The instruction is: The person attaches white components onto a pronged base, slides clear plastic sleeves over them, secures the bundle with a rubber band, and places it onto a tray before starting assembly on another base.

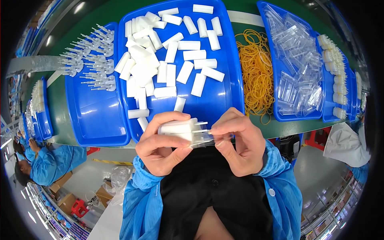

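White block (176, 127) in the left hand (162, 145), held up before the person's chest by the near edge of the big blue tray (228, 86). The left fingers and thumb are clamped around it, leaving its right end bare. Thin white rods (202, 123) stick out there, and a clear plastic piece (202, 140) lies at the same end; how they fit together is too small to tell. The right hand (242, 142) has its index fingertip at the tip of the lower rod; blur hides whether finger and thumb have closed on anything. The step in hand seems to be fine work at the rod end, the left hand steadying. I judge that the next move calls for a firm but gentle left grip, so the block does not turn, and a light right fingertip touch that keeps the rods straight. Loose white blocks (166, 52) lie in the big tray, pronged white pieces (96, 70) in a tray to the left, and yellow bands (256, 74) and clear pieces (296, 60) to the right.
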`<state>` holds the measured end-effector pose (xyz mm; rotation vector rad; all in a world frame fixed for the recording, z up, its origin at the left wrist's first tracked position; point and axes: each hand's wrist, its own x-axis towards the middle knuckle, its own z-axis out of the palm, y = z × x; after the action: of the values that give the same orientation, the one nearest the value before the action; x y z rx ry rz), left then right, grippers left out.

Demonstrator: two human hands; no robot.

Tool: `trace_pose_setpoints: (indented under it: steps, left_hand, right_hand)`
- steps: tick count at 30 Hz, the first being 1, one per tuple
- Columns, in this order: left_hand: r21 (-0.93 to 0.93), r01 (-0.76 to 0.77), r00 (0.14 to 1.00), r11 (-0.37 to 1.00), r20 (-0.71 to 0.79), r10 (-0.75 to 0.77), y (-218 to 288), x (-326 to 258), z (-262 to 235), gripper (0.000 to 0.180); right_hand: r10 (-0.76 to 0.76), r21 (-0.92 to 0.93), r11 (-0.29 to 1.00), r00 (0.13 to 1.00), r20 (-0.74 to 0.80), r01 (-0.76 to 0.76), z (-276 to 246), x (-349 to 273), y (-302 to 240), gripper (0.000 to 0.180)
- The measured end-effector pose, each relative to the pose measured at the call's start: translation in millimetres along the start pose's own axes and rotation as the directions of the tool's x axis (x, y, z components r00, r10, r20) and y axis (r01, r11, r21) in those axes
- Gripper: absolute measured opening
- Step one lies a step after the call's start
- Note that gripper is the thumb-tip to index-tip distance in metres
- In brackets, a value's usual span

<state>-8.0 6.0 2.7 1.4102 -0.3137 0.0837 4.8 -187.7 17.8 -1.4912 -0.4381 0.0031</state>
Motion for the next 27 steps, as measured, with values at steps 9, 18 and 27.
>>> trace_pose_setpoints:
  steps: [9, 18, 27]
  left_hand:
    - [-0.002, -0.008, 1.0, 1.0, 0.0, 0.008, 2, 0, 0, 0.021]
    - [0.127, 0.029, 0.999, 0.991, -0.034, -0.025, 8, 0, 2, 0.019]
    - [-0.362, 0.193, 0.978, 0.912, 0.0, -0.207, 5, -1, -1, 0.031]
  right_hand:
    - [0.012, 0.066, 0.998, 0.997, 0.076, -0.017, -5, -1, 4, 0.02]
    - [0.014, -0.079, 0.997, 0.999, 0.037, -0.011, -5, 4, -3, 0.021]
    - [0.085, -0.076, 0.993, 0.996, -0.009, -0.086, -17, 3, -4, 0.021]
